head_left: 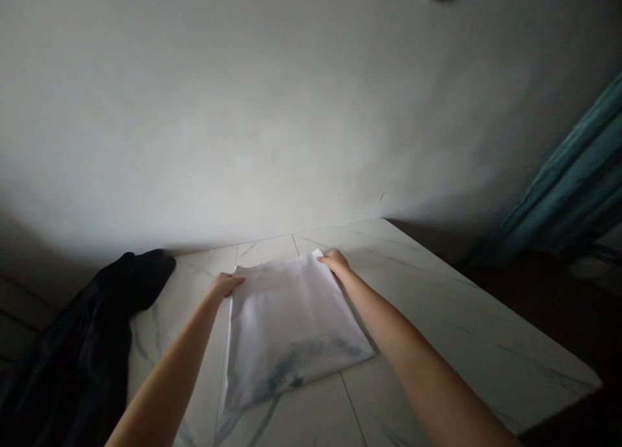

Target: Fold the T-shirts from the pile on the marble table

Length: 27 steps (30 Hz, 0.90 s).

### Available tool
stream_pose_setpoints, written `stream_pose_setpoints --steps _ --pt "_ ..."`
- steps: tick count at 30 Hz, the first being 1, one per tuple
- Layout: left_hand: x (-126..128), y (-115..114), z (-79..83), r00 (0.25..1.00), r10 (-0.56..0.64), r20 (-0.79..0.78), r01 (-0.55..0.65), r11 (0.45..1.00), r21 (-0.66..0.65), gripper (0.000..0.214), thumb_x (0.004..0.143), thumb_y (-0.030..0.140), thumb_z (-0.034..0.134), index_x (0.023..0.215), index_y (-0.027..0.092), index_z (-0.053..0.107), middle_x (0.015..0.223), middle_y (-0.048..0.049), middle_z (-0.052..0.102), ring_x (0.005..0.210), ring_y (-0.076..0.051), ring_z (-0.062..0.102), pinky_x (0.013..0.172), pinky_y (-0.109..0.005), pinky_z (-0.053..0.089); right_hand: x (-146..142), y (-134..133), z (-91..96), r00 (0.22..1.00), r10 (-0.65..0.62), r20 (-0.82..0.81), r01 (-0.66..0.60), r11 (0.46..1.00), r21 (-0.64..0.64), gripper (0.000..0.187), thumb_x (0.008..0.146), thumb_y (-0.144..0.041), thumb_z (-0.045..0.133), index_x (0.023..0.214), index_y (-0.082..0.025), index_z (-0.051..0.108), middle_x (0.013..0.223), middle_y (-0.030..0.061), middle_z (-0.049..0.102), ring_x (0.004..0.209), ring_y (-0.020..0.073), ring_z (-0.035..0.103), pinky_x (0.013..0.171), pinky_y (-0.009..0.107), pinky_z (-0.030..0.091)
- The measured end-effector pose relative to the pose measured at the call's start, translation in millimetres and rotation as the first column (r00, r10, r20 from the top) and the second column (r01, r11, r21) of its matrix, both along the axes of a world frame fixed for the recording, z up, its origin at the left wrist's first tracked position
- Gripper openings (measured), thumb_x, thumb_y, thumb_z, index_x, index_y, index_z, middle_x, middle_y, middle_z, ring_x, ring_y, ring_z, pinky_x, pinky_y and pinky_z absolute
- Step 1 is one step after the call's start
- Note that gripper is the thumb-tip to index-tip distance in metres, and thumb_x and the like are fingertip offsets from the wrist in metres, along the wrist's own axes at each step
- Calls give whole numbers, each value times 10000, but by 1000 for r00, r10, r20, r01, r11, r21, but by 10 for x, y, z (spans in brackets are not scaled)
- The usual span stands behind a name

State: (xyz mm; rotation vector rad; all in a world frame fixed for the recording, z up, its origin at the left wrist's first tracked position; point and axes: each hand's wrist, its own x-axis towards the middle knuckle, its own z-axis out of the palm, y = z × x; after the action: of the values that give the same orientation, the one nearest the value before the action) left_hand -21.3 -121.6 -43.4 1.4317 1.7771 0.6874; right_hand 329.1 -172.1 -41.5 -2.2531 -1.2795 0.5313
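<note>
L hand (224, 285) & R hand (335, 262) both closed on top corners of white cloth (291, 324), prob. to keep it flat & squared; cloth lies mid-table on marble table (486, 343); black cloth (87, 317) bunched over table's L edge; teal curtain (573, 175) off to R.

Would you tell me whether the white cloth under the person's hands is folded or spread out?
Folded, it seems: the white cloth lies as a neat rectangle between the left hand and right hand.
</note>
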Motion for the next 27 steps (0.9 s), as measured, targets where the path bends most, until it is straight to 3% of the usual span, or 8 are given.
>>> stream_pose_setpoints --steps 3,8,14,19,24,27 --pt "56 -101 -17 997 -28 -76 35 995 95 264 705 392 695 617 198 539 548 14 550 635 -198 591 566 -267 381 -106 -71 -20 998 2 63 -3 1000 18 257 905 -401 588 918 -212 763 997 101 763 935 230 708 688 251 466" --pt "150 -274 -7 942 51 -332 58 949 309 229 873 361 511 696 216 516 655 -15 578 680 -189 571 584 -256 327 -248 -132 -41 992 -25 127 16 998 68 296 967 -372 497 1026 -203 733 1089 132 736 1004 231 680 760 266 451" --pt "315 -355 79 958 47 -283 57 936 348 206 916 369 467 814 225 572 662 -25 618 666 -191 592 581 -242 339 -33 -188 -15 991 -40 131 20 988 152 314 972 -351 467 890 -210 735 977 94 752 876 196 667 659 230 402" --pt "827 -426 132 990 -75 -117 105 954 279 218 880 385 498 799 208 596 657 -26 664 640 -184 621 538 -229 368 603 -520 9 986 -71 148 37 975 219 358 932 -351 454 709 -185 680 783 62 726 721 176 602 593 225 356" --pt "1742 -512 2 966 -253 57 239 954 181 236 873 369 496 848 181 635 727 -35 712 605 -153 626 512 -212 393 1563 -969 48 978 -128 162 87 968 237 367 897 -360 442 630 -185 623 643 26 649 651 175 565 554 236 335" --pt "2297 -491 -85 947 -317 60 303 937 175 242 872 369 513 863 173 654 728 -32 708 574 -133 601 497 -206 380 2117 -1045 110 975 -142 169 106 973 204 338 885 -330 479 614 -182 617 603 8 616 648 175 569 557 239 354"
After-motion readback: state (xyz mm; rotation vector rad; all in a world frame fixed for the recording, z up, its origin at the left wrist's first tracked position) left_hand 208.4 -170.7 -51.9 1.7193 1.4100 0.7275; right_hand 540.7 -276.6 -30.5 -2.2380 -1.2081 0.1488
